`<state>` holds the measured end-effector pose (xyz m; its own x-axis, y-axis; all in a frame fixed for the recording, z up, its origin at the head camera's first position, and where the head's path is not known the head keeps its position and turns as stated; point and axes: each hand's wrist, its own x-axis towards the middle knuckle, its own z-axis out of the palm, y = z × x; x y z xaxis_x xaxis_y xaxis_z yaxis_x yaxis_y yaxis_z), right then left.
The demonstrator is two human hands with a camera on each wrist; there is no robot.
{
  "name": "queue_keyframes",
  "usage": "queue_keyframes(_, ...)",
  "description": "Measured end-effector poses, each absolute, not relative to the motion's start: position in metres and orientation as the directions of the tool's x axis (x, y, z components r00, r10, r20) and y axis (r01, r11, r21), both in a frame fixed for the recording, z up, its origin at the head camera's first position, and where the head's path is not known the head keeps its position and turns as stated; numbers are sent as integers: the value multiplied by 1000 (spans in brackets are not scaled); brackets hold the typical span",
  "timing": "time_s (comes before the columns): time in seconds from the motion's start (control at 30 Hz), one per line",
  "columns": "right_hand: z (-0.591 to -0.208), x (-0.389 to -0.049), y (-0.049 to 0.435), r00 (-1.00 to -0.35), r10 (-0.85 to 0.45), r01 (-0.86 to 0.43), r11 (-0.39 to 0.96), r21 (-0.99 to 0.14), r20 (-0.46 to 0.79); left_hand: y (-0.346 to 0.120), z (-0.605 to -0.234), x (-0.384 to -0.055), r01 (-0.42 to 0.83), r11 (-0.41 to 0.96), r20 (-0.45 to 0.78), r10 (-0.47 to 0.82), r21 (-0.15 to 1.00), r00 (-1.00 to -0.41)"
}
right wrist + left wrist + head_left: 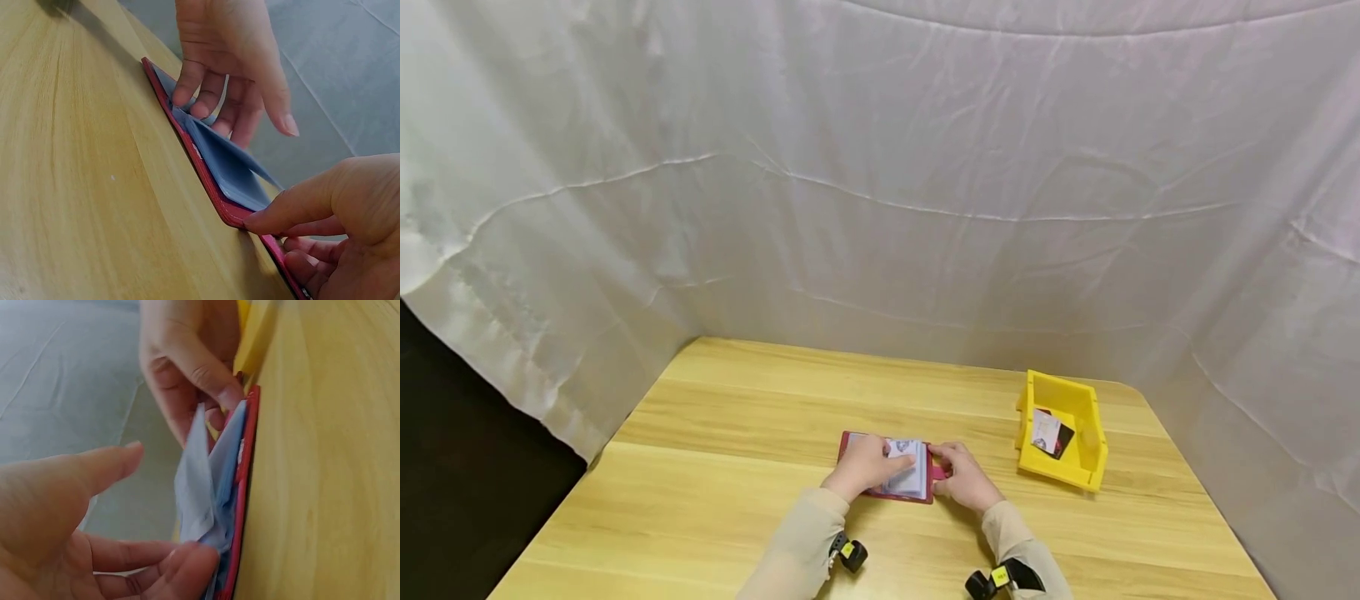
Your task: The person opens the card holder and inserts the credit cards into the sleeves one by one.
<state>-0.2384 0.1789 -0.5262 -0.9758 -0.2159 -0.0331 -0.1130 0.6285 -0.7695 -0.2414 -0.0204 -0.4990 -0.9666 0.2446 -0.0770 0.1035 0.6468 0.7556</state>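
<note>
A red card holder (917,500) lies opened on the table, its clear plastic sleeves (917,477) fanned up from the cover. My left hand (867,463) is over the left part of the holder; its fingertips press the sleeves near the spine while the thumb (115,465) stands out straight, apart from them. At the right edge, my right hand (964,479) pinches the cover, its thumb (294,206) at the corner. A pink-red strap (938,472) sticks out by its fingers. A white printed card (901,447) shows in the sleeves.
To the right stands a yellow bin (1063,477) holding a light card (1045,431) and a dark card (1063,440). Grey-white curtain (880,250) hangs behind the wooden table (715,475) and along both sides.
</note>
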Motion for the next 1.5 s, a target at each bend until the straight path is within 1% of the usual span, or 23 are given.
queue_keyframes(0.1,-526,-238,179,-976,-214,-99,619,-779,-46,-13,-497,-238,139,712,-47,236,689,-971)
queue_keyframes(0.27,-523,-237,178,-974,-217,-89,613,-785,-59,-1,-495,-233,162,837,-19,202,522,-979)
queue_keyframes(0.37,-522,-236,178,-974,-221,-98,617,-781,-52,1,-493,-232,160,857,-19,194,490,-981)
queue_keyframes(0.43,-522,-237,178,-974,-221,-103,617,-780,-46,-2,-492,-233,169,838,-33,217,519,-976)
queue_keyframes(0.53,-522,-237,178,-974,-223,-115,619,-777,-34,-15,-490,-239,166,747,-84,285,644,-955)
queue_keyframes(0.57,-522,-238,178,-974,-224,-118,621,-775,-31,-21,-489,-242,145,695,-116,314,704,-942)
queue_keyframes(0.67,-521,-239,177,-973,-226,-118,620,-776,-33,-42,-492,-251,33,505,-204,408,862,-890)
queue_keyframes(0.73,-521,-239,176,-974,-225,-111,615,-781,-39,-57,-496,-257,-62,383,-253,471,922,-845)
queue_keyframes(0.77,-521,-238,176,-973,-228,-112,615,-781,-39,-64,-498,-260,-126,319,-279,498,939,-821)
queue_keyframes(0.83,-520,-238,176,-973,-227,-107,610,-785,-43,-76,-501,-264,-201,240,-303,539,950,-786)
queue_keyframes(0.9,-520,-238,176,-973,-226,-109,608,-786,-40,-87,-505,-267,-237,202,-311,557,950,-770)
queue_keyframes(1.0,-520,-237,176,-974,-222,-108,610,-785,-38,-98,-507,-269,-248,215,-326,538,945,-777)
queue_keyframes(1.13,-521,-237,177,-975,-217,-108,624,-774,-38,-108,-508,-269,-240,293,-360,484,926,-798)
queue_keyframes(1.27,-520,-236,177,-975,-218,-112,634,-765,-37,-113,-508,-268,-209,348,-359,452,914,-816)
queue_keyframes(1.37,-520,-236,177,-975,-219,-115,635,-764,-36,-116,-506,-269,-164,377,-329,431,912,-840)
queue_keyframes(1.47,-521,-236,177,-975,-217,-112,637,-763,-39,-117,-505,-271,-84,384,-252,413,920,-875)
queue_keyframes(1.5,-521,-236,177,-975,-217,-111,638,-762,-39,-118,-505,-272,-33,398,-211,413,917,-886)
